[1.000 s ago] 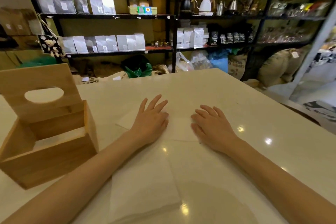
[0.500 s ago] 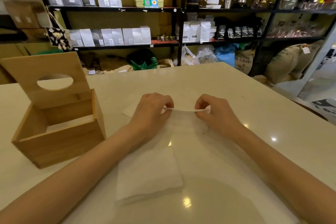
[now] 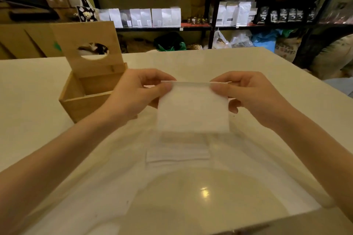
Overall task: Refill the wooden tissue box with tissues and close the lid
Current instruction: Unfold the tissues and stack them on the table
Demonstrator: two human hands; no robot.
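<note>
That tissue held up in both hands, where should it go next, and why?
Probably leftward and down into the wooden box. The left hand and right hand pinch the tissue by its top edge above the table, and the box's lid stands open just beside the left hand.

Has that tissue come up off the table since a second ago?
Yes. The tissue then lay flat on the table; now both hands, left hand and right hand, pinch its top edge and it hangs above the table.
</note>
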